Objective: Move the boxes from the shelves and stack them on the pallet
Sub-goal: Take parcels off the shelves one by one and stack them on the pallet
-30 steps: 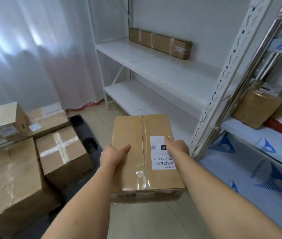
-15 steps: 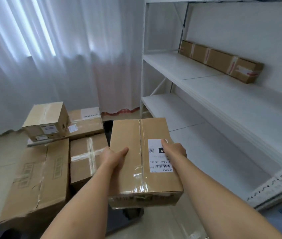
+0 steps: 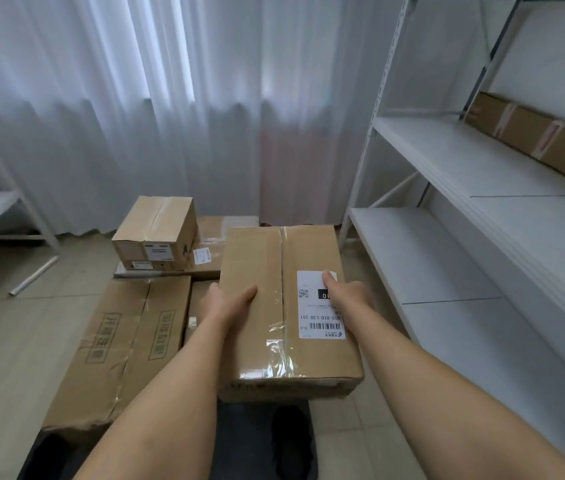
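Hanging across the back wall, white curtains (image 3: 135, 98) are seen; white shelves (image 3: 464, 161) stand right, the tiled floor (image 3: 4, 341) carries the black pallet (image 3: 257, 445) with stacked boxes (image 3: 118, 348); above it, a taped box (image 3: 274, 306) is gripped by left hand (image 3: 229, 303) and right hand (image 3: 347, 292)

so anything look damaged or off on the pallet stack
The large flat box at the stack's left has crumpled, torn tape along its near edge. A loose tube lies on the floor. The carried box looks intact.

Both hands, left hand (image 3: 227, 304) and right hand (image 3: 348, 294), grip a taped cardboard box (image 3: 274, 306) above the black pallet (image 3: 257, 441).
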